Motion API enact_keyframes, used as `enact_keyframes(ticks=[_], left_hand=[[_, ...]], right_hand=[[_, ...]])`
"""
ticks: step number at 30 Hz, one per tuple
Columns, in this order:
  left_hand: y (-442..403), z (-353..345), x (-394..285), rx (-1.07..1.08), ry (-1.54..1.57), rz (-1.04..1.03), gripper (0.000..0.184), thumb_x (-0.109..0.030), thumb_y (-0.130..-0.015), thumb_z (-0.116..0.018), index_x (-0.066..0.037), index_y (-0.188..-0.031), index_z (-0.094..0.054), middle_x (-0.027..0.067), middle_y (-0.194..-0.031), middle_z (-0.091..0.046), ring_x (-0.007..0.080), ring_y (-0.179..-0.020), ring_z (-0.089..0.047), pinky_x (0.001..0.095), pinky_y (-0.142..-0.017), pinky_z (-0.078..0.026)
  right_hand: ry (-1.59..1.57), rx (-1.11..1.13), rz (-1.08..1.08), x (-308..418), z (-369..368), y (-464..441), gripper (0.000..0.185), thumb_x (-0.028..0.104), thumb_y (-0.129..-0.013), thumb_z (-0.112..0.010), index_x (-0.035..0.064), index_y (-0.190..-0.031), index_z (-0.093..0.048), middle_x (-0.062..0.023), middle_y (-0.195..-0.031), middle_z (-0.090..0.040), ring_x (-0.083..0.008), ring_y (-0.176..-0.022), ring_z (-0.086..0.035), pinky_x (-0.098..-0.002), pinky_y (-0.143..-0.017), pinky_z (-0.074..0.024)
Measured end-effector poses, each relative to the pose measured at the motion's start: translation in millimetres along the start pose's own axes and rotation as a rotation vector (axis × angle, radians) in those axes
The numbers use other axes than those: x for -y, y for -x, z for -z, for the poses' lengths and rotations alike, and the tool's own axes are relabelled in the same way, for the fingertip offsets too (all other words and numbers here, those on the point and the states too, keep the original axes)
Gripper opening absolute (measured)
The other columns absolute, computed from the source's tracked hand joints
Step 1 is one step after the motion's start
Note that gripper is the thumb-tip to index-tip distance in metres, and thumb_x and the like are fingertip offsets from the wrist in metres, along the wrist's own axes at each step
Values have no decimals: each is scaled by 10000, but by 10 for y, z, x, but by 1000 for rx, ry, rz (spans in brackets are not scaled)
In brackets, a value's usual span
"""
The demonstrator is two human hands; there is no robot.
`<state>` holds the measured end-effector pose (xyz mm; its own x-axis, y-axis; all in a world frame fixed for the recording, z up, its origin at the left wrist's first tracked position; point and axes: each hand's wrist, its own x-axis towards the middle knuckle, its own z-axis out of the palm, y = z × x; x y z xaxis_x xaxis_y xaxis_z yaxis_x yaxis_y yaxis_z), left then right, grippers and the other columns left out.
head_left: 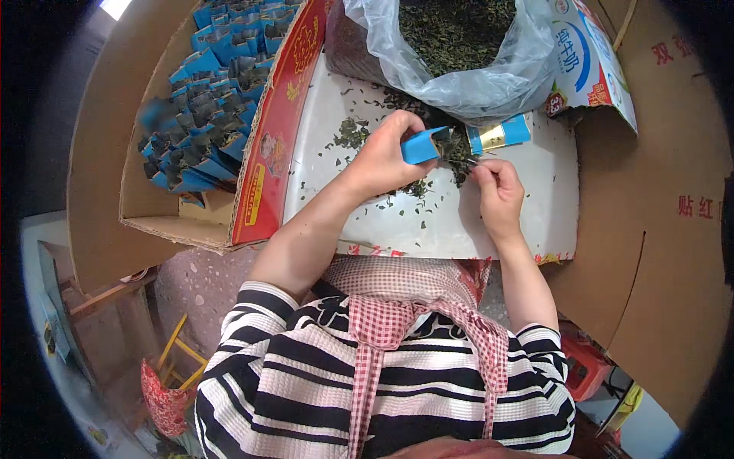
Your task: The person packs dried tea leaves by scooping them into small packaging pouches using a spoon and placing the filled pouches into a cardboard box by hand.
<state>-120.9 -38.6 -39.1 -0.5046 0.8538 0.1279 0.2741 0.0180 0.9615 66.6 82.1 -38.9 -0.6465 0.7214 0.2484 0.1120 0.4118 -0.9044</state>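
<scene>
My left hand is wrapped round a small blue packet, which lies tilted with its open end toward the loose tea leaves. My right hand pinches a small metal utensil; its far end is lost among the dark leaves, so its kind is unclear. Just beyond the right hand, a blue and gold packet rests by the leaves. Behind both hands stands a clear plastic bag, its mouth wide and full of dried tea leaves.
A cardboard box at the left holds many blue packets standing upright with leaves in them. The white work surface has scattered leaves. A milk carton box stands back right, beside large cardboard.
</scene>
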Motion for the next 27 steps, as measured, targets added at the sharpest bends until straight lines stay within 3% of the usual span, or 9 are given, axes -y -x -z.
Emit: enact_keyframes(ticks=[7, 12, 16, 18, 27], left_hand=[[6, 29, -40, -94, -95, -68, 535, -146, -630, -849, -54, -1029, -506, 43, -927, -533, 128, -829, -525, 282, -752, -464], [29, 15, -61, -133, -131, -105, 578, -159, -615, -861, -50, -1053, -500, 84, -994, -511, 191, -921, -531, 317, -814, -458], [27, -9, -30, -165, -196, -189, 595, -158, -599, -867, -48, -1053, -499, 118, -1030, -512, 253, -964, -535, 346, -843, -453], [23, -27, -13, -253, -220, -302, 552, -151, -580, -865, -56, -993, -511, 123, -972, -522, 297, -930, -534, 383, -785, -468], [14, -39, 37, -311, -291, -399, 599, -105, -560, -865, -63, -1042, -511, 146, -998, -514, 345, -953, -521, 415, -815, -456]], right_hand=[[-85, -1, -61, 240, 220, 33, 32, 52, -915, -590, 22, -908, -579, -12, -828, -612, -69, -754, -542, -207, -701, -447], [-94, 8, -27, 504, 413, -34, 75, 85, -932, -580, 11, -938, -568, -42, -866, -627, -107, -781, -603, -256, -752, -502], [-126, 57, -33, 735, 473, -137, 90, 101, -931, -588, 13, -950, -575, -29, -842, -609, -104, -771, -598, -254, -717, -503], [-95, 102, -22, 812, 489, -204, 91, 103, -932, -586, 13, -942, -576, -25, -834, -603, -100, -765, -595, -250, -708, -500], [177, 364, 3, 1216, 393, -552, 96, 89, -918, -581, 12, -861, -578, -5, -769, -569, -62, -679, -530, -209, -620, -437]])
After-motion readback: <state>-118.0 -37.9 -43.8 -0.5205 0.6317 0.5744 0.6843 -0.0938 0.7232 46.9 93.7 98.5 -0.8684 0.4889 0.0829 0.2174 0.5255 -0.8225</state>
